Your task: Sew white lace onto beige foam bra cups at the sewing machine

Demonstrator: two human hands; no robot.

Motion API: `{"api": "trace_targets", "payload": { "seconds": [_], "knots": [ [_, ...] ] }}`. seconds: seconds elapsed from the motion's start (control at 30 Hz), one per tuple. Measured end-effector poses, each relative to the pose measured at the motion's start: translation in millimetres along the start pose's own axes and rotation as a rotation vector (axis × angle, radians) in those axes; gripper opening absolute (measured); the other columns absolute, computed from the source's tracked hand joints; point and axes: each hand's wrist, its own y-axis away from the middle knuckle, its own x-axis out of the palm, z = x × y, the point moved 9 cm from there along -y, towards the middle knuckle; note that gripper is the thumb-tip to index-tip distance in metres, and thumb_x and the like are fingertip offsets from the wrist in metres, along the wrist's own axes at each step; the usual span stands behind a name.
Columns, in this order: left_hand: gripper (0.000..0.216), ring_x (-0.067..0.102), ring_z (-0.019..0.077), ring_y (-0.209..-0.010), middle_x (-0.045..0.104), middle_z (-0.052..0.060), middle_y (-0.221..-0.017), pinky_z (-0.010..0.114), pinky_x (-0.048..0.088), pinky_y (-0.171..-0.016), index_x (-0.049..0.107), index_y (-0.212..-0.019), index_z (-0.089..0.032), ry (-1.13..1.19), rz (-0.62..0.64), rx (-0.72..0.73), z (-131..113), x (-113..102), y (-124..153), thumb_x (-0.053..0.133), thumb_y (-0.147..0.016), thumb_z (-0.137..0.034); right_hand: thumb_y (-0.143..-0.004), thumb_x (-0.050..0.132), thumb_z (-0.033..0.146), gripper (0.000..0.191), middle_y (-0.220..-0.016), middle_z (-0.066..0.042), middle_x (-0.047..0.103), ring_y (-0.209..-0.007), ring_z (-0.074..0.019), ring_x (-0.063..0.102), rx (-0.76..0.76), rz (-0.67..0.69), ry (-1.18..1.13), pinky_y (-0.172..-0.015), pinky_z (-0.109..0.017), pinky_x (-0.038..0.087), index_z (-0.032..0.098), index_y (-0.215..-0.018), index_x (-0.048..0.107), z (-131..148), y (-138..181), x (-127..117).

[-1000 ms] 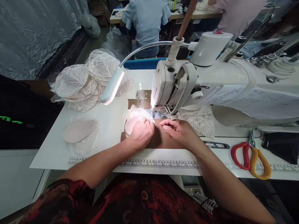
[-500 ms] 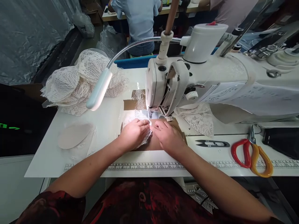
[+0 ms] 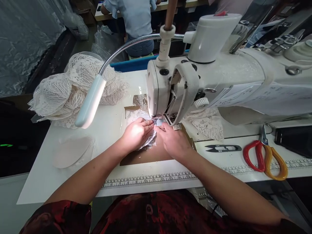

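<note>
My left hand presses a piece of white lace fabric down just in front of the sewing machine's needle area. Its fingers are closed on the lace, with the tips by the presser foot. Opposite it, my right hand pinches the right edge of the same lace, thumb and forefinger close to the left fingertips. Under both hands lies a brown cardboard patch taped on the table. The needle itself is hard to make out behind the fingers.
Piled lace lies at the back left, under a bent lamp. An oval cream piece is at left. Thread snips and red-and-yellow scissors lie at right. A ruler strip runs along the front edge. A person sits beyond.
Both hands have moved slightly toward the needle with the lace, which now sits farther under the presser foot. The camera view has tilted and shifted a little.
</note>
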Motion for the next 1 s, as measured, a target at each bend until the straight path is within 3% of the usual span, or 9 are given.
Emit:
{"api": "trace_targets", "payload": {
  "seconds": [0.17,0.3,0.4,0.53,0.73,0.87,1.0],
  "knots": [
    [0.034,0.059,0.0241,-0.087,0.069,0.014,-0.108,0.039,0.048,-0.079,0.069,-0.103,-0.013,-0.032,-0.006,0.011,-2,0,1,0.040,-0.096,-0.028,-0.082,0.044,0.007,0.050,-0.094,-0.012,0.066,-0.082,-0.0243,0.056,-0.014,0.013,0.001,-0.060,-0.032,0.036,0.023,-0.126,0.059,2,1,-1],
    [0.032,0.060,0.0237,-0.097,0.065,0.015,-0.118,0.041,0.047,-0.084,0.065,-0.109,-0.013,-0.037,-0.037,0.031,-2,-1,-2,0.039,-0.096,-0.024,-0.080,0.043,0.004,0.049,-0.090,-0.010,0.067,-0.085,-0.0245,0.053,-0.047,0.013,-0.014,-0.060,-0.032,0.035,0.020,-0.123,0.062,4,3,-2],
    [0.033,0.059,0.0238,-0.100,0.066,0.016,-0.114,0.041,0.046,-0.087,0.063,-0.114,-0.011,-0.064,-0.040,0.022,1,1,-2,0.039,-0.096,-0.023,-0.079,0.044,0.003,0.050,-0.093,-0.009,0.066,-0.083,-0.0231,0.052,-0.047,0.010,-0.043,-0.060,-0.032,0.034,0.021,-0.122,0.062,2,4,-1],
    [0.035,0.057,0.0270,-0.103,0.062,0.015,-0.122,0.044,0.045,-0.086,0.061,-0.119,-0.013,-0.129,-0.039,-0.082,8,3,2,0.041,-0.094,-0.027,-0.078,0.044,0.003,0.049,-0.095,-0.007,0.063,-0.079,-0.0203,0.050,-0.081,-0.055,-0.073,-0.060,-0.031,0.032,0.021,-0.119,0.063,2,6,-1],
    [0.040,0.038,0.0365,-0.129,0.053,0.011,-0.135,0.055,0.034,-0.102,0.056,-0.128,-0.017,-0.204,-0.001,-0.227,21,3,9,0.042,-0.092,-0.027,-0.075,0.045,0.001,0.045,-0.090,-0.007,0.062,-0.071,-0.0174,0.048,-0.133,-0.181,-0.125,-0.061,-0.030,0.033,0.018,-0.109,0.067,2,10,-3],
    [0.039,0.036,0.0366,-0.132,0.052,0.006,-0.138,0.057,0.030,-0.106,0.060,-0.123,-0.019,-0.133,0.093,-0.256,19,-1,18,0.047,-0.086,-0.020,-0.080,0.042,0.003,0.041,-0.093,-0.006,0.066,-0.076,-0.0175,0.054,-0.186,-0.282,-0.266,-0.067,-0.030,0.041,0.018,-0.108,0.068,1,14,-9],
    [0.037,0.037,0.0338,-0.134,0.055,0.000,-0.135,0.059,0.030,-0.105,0.066,-0.112,-0.024,-0.003,0.253,-0.122,-8,2,38,0.047,-0.081,-0.013,-0.083,0.042,0.006,0.037,-0.092,-0.006,0.067,-0.082,-0.0172,0.058,-0.270,-0.306,-0.421,-0.069,-0.028,0.045,0.018,-0.106,0.068,1,20,-13]
  ]
}}
